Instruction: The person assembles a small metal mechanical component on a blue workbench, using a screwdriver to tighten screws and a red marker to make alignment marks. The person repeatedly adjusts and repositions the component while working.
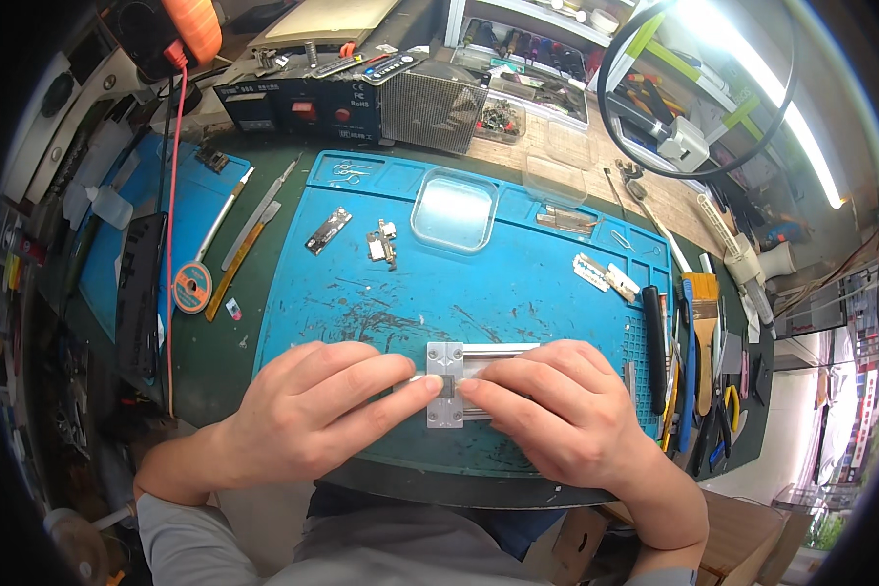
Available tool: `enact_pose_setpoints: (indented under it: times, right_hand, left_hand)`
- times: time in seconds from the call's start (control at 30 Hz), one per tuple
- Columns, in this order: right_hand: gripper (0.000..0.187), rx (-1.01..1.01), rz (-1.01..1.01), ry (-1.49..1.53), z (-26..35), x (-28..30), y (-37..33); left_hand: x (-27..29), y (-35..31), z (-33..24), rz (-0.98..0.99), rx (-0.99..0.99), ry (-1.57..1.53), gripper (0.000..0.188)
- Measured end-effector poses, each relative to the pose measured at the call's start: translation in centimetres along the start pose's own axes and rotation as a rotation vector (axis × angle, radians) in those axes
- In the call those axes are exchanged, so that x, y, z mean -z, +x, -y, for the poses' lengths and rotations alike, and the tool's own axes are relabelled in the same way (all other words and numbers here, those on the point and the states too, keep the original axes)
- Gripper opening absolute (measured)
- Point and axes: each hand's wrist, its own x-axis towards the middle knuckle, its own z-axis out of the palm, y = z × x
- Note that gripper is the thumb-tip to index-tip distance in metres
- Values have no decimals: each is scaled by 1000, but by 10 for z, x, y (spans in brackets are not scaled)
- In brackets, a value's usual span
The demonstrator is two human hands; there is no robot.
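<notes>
A small silver metal clamp fixture (446, 418), with screws at its corners and two rails running right, lies on the blue work mat (361, 293) near its front edge. In its middle sits a small dark square chip (448, 387). My left hand (327, 405) reaches in from the left, fingers closed, its thumb and fingertips at the fixture's left side and the chip's edge. From the right, my right hand (557, 405) closes over the rails, its thumb tip against the chip's other side. The right fingers partly cover the rails.
Behind the fixture are a clear plastic tray (454, 210), a small circuit board (383, 244) and a dark metal part (328, 230). A solder reel (192, 287) lies left. Razor blades (606, 274) and a wooden brush (703, 303) lie right. A black powered box (308, 109) stands behind.
</notes>
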Motion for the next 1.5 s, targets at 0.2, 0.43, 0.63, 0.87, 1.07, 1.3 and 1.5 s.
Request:
enact_pose_setpoints:
  times: [0.2, 0.43, 0.63, 0.87, 1.07, 1.3, 1.5]
  right_hand:
    - [41, 3, 0, 4, 0, 1, 1]
    - [37, -17, -7, 24, 0, 1, 1]
    - [45, 13, 14, -15, 0, 2, 2]
    - [45, -2, 8, -20, 2, 0, -1]
    - [26, -100, -123, 93, 11, -6, 6]
    - [18, -397, -178, 105, 30, -21, 25]
    - [16, -564, -251, 281, 32, -10, 33]
  left_hand:
    - [-1, 0, 1, -5, -2, -1, 50]
    - [-2, 0, 0, -15, 1, 10, 50]
    - [-2, 0, 0, -14, -3, 18, 50]
    - [0, 0, -2, 23, 2, 29, 50]
    - [-2, 1, 2, 6, -46, 70, 51]
    - [4, -4, 2, -87, -33, 18, 54]
    - [0, -2, 2, -183, -27, 24, 42]
